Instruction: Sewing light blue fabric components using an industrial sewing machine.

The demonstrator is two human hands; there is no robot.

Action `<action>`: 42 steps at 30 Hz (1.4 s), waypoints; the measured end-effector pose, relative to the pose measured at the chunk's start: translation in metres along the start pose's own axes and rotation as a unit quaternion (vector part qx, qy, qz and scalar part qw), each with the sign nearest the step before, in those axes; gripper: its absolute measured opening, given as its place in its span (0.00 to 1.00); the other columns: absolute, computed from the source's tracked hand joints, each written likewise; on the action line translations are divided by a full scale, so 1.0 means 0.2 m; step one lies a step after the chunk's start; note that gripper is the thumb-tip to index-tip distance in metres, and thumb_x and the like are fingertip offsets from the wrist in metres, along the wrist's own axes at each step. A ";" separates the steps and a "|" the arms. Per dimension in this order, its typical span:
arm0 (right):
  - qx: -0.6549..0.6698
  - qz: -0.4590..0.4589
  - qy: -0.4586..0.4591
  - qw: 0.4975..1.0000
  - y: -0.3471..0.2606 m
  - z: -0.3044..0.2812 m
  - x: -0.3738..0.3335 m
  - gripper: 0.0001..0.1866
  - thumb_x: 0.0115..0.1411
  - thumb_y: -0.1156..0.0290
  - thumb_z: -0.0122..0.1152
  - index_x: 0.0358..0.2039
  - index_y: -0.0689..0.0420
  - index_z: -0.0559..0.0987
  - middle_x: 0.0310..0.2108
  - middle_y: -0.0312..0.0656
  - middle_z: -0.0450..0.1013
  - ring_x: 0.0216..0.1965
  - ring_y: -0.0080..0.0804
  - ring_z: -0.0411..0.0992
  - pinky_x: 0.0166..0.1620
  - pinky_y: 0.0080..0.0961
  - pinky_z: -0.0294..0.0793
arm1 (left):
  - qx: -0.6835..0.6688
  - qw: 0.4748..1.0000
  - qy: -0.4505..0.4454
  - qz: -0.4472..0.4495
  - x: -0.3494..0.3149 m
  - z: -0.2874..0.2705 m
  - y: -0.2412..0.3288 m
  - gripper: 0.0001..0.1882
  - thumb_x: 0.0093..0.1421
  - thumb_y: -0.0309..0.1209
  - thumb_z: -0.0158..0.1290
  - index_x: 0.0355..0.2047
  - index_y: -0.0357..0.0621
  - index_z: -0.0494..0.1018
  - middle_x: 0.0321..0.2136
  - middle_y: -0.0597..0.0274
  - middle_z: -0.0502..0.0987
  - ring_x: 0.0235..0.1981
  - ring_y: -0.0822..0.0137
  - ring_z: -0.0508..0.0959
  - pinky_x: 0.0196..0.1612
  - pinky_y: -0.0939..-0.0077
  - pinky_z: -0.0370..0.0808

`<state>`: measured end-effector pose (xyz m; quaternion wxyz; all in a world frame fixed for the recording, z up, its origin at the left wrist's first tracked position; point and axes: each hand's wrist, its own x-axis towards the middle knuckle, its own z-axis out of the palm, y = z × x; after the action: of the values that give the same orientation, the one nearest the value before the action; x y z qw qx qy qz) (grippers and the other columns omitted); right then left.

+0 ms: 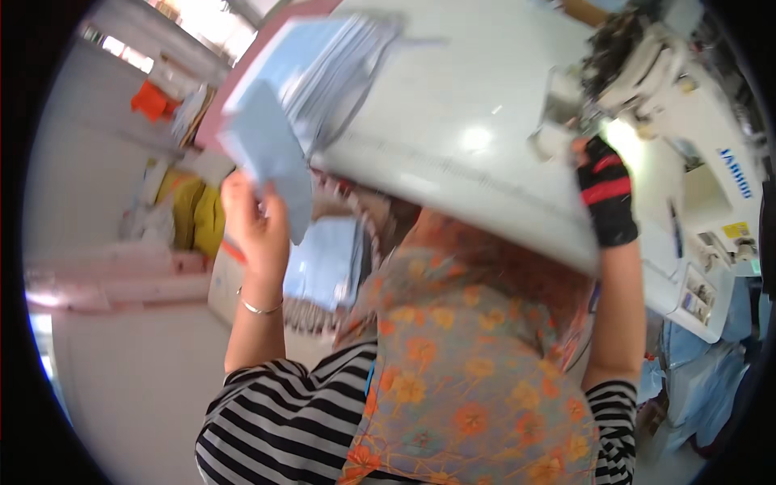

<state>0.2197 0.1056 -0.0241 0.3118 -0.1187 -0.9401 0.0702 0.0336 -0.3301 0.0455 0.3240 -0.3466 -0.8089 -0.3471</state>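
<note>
Pale-blue cloth piece (279, 153) sits pinched in the fingers of the left hand (257, 218), beside a blurred blue stack (303, 52) on the white surface (453, 97). The gloved right hand (608, 194) is near the sewing machine (715, 121); whether its fingers hold anything, I cannot tell.

White smooth tabletop (485, 81): is stretching before the person.
Light-blue flat cloth stack (311, 61): is lying on the tabletop's left.
Pale-blue single cloth piece (279, 153): is sitting in the bare left hand (257, 217), before the stack.
White angular sewing machine (711, 153): is standing right of the black-and-red gloved right hand (606, 194).
Folded light-blue cloth pile (323, 260): is, through the blur, apparently resting below the tabletop's edge.
</note>
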 end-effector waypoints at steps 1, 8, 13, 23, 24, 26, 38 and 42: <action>0.032 0.004 0.009 0.999 0.02 0.00 0.01 0.06 0.59 0.73 0.57 0.36 0.55 0.80 0.35 0.49 0.77 0.40 0.50 0.76 0.45 0.39 0.74 | 0.079 0.994 -0.055 0.047 -0.11 -0.07 -0.01 0.15 0.56 0.17 0.51 0.44 0.38 0.77 0.36 0.54 0.75 0.34 0.60 0.77 0.38 0.69 0.75; 0.021 0.016 -0.065 0.997 0.12 -0.01 0.06 0.11 0.66 0.67 0.53 0.43 0.54 0.81 0.41 0.47 0.79 0.44 0.45 0.76 0.50 0.35 0.72 | 0.188 0.897 -0.348 -0.198 -0.90 -0.01 -0.37 0.24 0.53 0.21 0.48 0.51 0.46 0.76 0.44 0.47 0.75 0.35 0.46 0.80 0.39 0.55 0.79; 0.064 0.035 -0.063 0.995 0.06 -0.05 0.03 0.10 0.66 0.71 0.53 0.42 0.54 0.82 0.40 0.46 0.79 0.44 0.43 0.76 0.50 0.32 0.73 | 0.059 0.893 -0.369 -0.250 -1.09 0.22 -0.33 0.20 0.55 0.24 0.51 0.50 0.40 0.75 0.45 0.46 0.74 0.35 0.45 0.80 0.41 0.55 0.78; 0.096 0.028 -0.050 0.994 0.06 -0.05 -0.02 0.08 0.64 0.76 0.54 0.41 0.57 0.81 0.42 0.45 0.79 0.46 0.40 0.75 0.54 0.32 0.71 | 0.074 0.992 -0.018 0.100 0.47 0.23 -0.24 0.17 0.58 0.33 0.59 0.45 0.36 0.77 0.41 0.46 0.79 0.43 0.50 0.79 0.48 0.62 0.75; 0.090 0.030 -0.054 0.994 0.05 -0.05 -0.01 0.08 0.65 0.76 0.54 0.41 0.57 0.80 0.41 0.45 0.79 0.46 0.40 0.75 0.53 0.32 0.71 | 0.078 0.991 -0.015 0.104 0.55 0.26 -0.28 0.17 0.58 0.33 0.59 0.45 0.36 0.77 0.41 0.46 0.79 0.43 0.50 0.79 0.48 0.62 0.75; 0.118 0.039 -0.044 0.991 0.05 -0.04 -0.01 0.08 0.65 0.76 0.53 0.41 0.58 0.80 0.40 0.45 0.78 0.44 0.40 0.76 0.52 0.31 0.72 | 0.205 0.965 -0.155 0.045 0.66 0.37 -0.32 0.25 0.57 0.46 0.59 0.46 0.39 0.78 0.43 0.47 0.80 0.45 0.50 0.79 0.48 0.63 0.75; 0.106 0.043 -0.028 0.993 0.04 -0.04 0.00 0.07 0.61 0.80 0.57 0.37 0.57 0.82 0.38 0.45 0.79 0.43 0.41 0.77 0.49 0.33 0.75 | 0.146 0.936 -0.309 -0.087 0.80 0.45 -0.42 0.17 0.58 0.44 0.56 0.36 0.45 0.83 0.33 0.49 0.82 0.39 0.49 0.81 0.44 0.60 0.76; 0.127 0.029 -0.013 0.991 0.01 -0.05 0.00 0.08 0.61 0.81 0.56 0.37 0.58 0.81 0.39 0.46 0.79 0.43 0.43 0.77 0.49 0.33 0.74 | 0.154 0.938 -0.306 -0.055 0.81 0.45 -0.45 0.15 0.58 0.39 0.55 0.39 0.42 0.81 0.33 0.49 0.82 0.36 0.49 0.80 0.43 0.63 0.75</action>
<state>0.2267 0.1085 -0.0161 0.3102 -0.1040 -0.9236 0.1997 -0.1518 -0.2521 0.0888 0.0905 -0.3367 -0.9304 -0.1133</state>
